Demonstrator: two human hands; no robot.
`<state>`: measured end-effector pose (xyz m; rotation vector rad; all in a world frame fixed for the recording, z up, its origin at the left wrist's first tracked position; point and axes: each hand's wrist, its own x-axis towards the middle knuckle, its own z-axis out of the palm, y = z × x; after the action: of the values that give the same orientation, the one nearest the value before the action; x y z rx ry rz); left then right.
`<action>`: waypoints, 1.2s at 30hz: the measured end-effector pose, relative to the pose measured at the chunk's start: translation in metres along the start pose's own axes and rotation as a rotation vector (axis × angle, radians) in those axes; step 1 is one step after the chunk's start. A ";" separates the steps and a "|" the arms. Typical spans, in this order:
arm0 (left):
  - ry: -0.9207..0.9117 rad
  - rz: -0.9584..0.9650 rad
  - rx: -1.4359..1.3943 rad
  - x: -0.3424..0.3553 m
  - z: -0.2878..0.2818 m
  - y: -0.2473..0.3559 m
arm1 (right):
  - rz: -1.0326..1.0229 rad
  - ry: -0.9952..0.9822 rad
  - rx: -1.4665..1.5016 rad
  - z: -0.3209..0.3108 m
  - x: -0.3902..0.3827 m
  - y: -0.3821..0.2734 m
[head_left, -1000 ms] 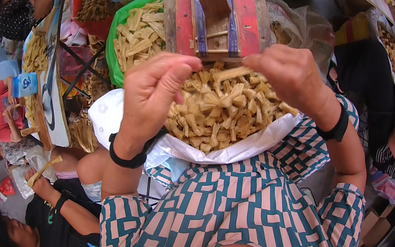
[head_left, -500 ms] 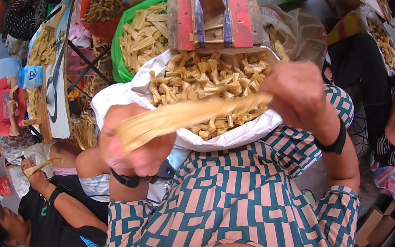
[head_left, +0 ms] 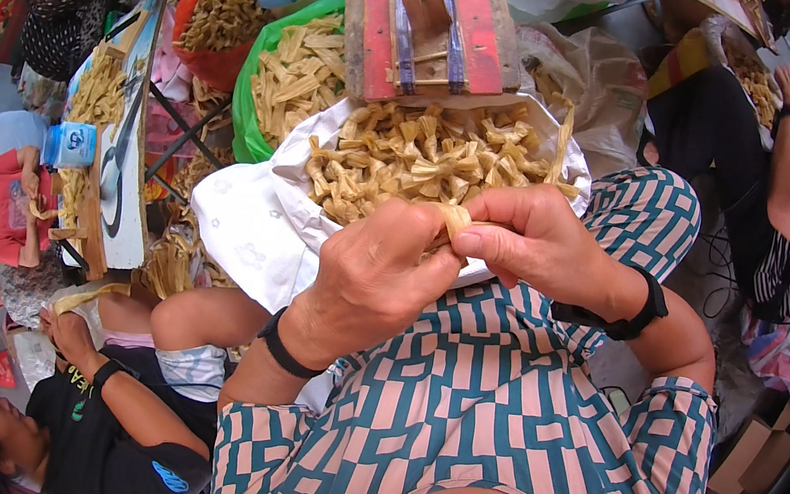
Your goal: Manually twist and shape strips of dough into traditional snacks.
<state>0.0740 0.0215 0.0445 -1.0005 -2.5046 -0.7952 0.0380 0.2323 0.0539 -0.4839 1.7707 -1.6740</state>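
My left hand point(head_left: 377, 270) and my right hand point(head_left: 546, 248) meet over the near edge of a white bag point(head_left: 241, 225). Both are closed, fingertips pinching a flat, pale yellow dried strip point(head_left: 455, 218), mostly hidden by my fingers. Another length of yellow strip point(head_left: 563, 141) stands up just beyond my right hand; whether it joins the held piece I cannot tell. Many small knotted yellow pieces point(head_left: 417, 161) fill the bag, which sits against my lap.
Past the bag lies a red board point(head_left: 474, 41) with a small wooden fixture. Left of it are a green bag point(head_left: 250, 115) and a red bag point(head_left: 214, 60) of strips. Co-workers sit left and right; one at lower left holds a strip point(head_left: 90, 297). A cardboard box point(head_left: 754, 459) stands at right.
My hands, apart with the strip stretched between them, have come together at the bag's near edge. The strip is now gathered between my fingers.
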 end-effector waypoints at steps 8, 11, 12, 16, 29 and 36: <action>0.369 0.007 0.238 0.002 0.007 -0.004 | 0.082 -0.025 0.913 0.003 0.010 0.005; 0.437 -0.124 0.191 -0.001 0.010 0.001 | 0.074 -0.205 1.019 -0.001 0.014 0.015; 0.424 -0.124 0.209 -0.003 0.011 -0.001 | 0.123 -0.163 0.922 -0.002 0.015 0.017; 0.404 -0.185 0.078 -0.014 0.019 -0.016 | 0.151 0.070 0.673 -0.007 0.019 0.031; 0.067 -0.757 -0.843 -0.009 0.021 -0.012 | -0.154 0.069 0.144 -0.004 0.024 0.034; 0.427 -0.995 -1.291 -0.020 0.021 -0.044 | -0.071 0.151 -0.052 -0.025 0.007 0.023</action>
<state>0.0550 -0.0024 0.0013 0.3642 -1.7799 -2.6804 0.0200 0.2485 0.0295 -0.4587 1.9295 -1.7578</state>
